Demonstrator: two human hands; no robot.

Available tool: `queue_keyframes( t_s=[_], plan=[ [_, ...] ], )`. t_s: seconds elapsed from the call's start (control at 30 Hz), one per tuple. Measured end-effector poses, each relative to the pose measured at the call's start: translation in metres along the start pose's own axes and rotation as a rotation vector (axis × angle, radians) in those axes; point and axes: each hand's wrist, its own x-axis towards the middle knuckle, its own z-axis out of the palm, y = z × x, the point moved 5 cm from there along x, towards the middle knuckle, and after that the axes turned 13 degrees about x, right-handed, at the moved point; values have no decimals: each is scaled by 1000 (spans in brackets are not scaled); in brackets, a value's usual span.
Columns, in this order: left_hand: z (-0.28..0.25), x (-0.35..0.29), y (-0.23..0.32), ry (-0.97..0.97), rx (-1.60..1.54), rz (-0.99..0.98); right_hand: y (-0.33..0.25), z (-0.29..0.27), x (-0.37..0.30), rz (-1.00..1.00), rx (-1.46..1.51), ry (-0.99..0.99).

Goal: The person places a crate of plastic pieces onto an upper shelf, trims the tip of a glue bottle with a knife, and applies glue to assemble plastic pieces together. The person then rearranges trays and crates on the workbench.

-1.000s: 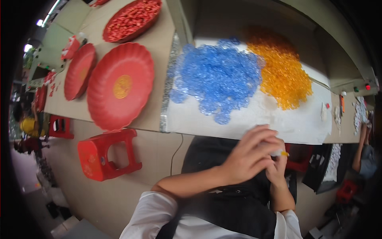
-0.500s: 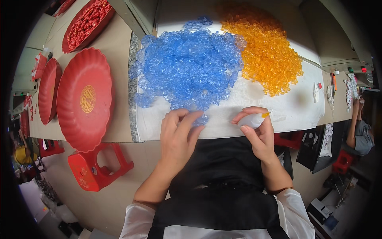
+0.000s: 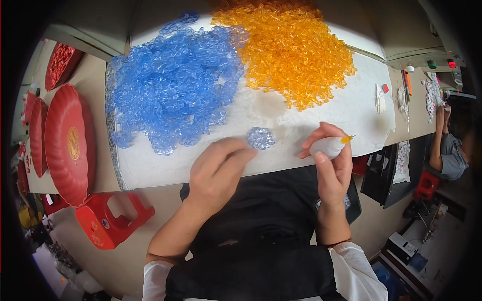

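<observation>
My right hand is wrapped round a small white squeeze bottle with a yellow nozzle and thin tip, angled up to the right. My left hand is curled palm down at the table's near edge, fingers pressed together; whatever they may hold is hidden. Just beyond its fingertips lies a small round cluster of clear blue pieces on the white sheet. Farther off to the left spreads a big pile of clear blue plastic pieces. Beside it, at the back, is a pile of clear orange pieces.
Red scalloped trays stand on the left table, one behind holding red pieces. A red stool is below. Cabinet panels overhang the back. Black bins sit at right, near another person.
The view has swung to the right. The small blue cluster now lies separate from the big pile, and my left fingers have drawn together. The right hand still holds the bottle.
</observation>
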Motion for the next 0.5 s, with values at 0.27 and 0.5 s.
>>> queue_keyframes(
  t_s=[0.27, 0.5],
  plan=[
    [8, 21, 2, -211, 91, -249, -3, -14, 1, -113, -70, 96],
    [7, 12, 1, -199, 70, -294, 0, -18, -3, -59, 50, 36]
  ],
)
